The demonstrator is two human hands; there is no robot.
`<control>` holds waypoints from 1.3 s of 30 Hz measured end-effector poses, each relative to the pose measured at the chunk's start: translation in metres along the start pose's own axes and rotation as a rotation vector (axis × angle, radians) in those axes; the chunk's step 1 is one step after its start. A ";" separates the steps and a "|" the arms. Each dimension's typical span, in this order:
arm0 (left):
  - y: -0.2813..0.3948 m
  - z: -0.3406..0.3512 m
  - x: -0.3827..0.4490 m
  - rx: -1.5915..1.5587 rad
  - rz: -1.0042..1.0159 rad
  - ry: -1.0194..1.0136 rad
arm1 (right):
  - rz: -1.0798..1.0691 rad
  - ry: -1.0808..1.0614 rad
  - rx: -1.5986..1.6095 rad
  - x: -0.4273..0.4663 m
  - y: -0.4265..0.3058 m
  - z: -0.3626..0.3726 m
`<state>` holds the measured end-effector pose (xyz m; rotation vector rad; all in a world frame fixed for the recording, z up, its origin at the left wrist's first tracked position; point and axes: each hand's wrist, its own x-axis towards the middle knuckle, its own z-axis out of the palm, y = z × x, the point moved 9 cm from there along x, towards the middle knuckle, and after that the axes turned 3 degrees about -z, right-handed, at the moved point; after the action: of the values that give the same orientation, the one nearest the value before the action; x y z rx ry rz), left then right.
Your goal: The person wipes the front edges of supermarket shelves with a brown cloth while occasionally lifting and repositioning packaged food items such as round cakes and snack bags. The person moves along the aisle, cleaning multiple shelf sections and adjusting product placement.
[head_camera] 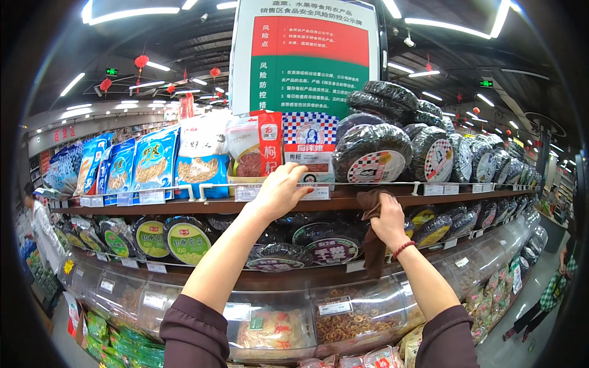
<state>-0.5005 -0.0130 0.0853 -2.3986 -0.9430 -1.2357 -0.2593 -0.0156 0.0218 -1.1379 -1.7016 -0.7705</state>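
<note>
My left hand (286, 189) is at the rail of the upper shelf, its fingers apart in front of the packs of dried goji berries (251, 147); whether it touches the rail or price labels I cannot tell. A brown cloth (373, 248) hangs from my right hand (390, 221), which presses it against the brown edge of the upper shelf (340, 202). Just above the cloth stands a round, plastic-wrapped black seaweed disc (372, 154) with a checkered label. Blue bags of dried shrimp (155, 154) stand left of the goji packs.
More wrapped discs (188, 239) fill the lower shelf. Clear curved bins (359, 317) of dried goods run below it. A large sign (308, 60) rises behind the upper shelf. One person (43, 225) is at the far left, another (547, 294) at the right in the aisle.
</note>
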 end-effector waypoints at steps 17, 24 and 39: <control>0.037 0.060 0.140 -0.364 -0.165 0.232 | 0.605 0.229 1.095 -0.049 0.149 -0.070; 0.057 0.079 0.190 -0.337 -0.113 -0.049 | 0.647 0.232 1.216 -0.065 0.180 -0.073; 0.068 0.111 0.251 0.269 0.024 -0.099 | 0.680 0.203 1.388 -0.094 0.200 -0.070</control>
<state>-0.2809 0.0992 0.2238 -2.2665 -1.0334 -0.9233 -0.0352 -0.0331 -0.0368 -0.4860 -1.0907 0.6673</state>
